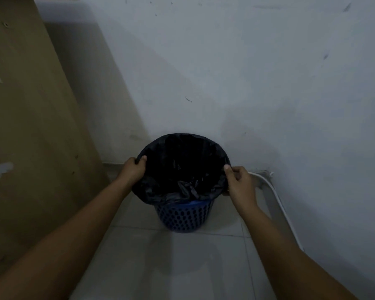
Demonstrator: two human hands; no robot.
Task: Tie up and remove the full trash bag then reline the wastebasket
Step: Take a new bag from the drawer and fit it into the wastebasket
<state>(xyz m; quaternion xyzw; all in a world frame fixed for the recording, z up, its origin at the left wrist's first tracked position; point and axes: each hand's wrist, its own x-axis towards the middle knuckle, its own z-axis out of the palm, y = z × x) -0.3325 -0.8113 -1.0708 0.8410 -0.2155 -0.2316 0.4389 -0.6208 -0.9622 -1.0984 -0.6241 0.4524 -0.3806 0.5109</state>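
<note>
A blue perforated wastebasket (183, 216) stands on the tiled floor against the wall. A black trash bag (182, 163) lines it, its mouth spread wide over the rim and its near edge bunched and hanging over the front. My left hand (133, 169) grips the bag's edge at the left side of the rim, thumb inside. At the right side my right hand (238, 182) pinches the bag's edge. The inside of the bag is dark, and I cannot make out its contents.
A brown wooden panel (30, 118) rises close on the left. The scuffed white wall (247, 72) is directly behind the basket. A white cable or pipe (275, 198) runs along the wall's base at the right. Grey floor tiles (171, 263) lie before the basket.
</note>
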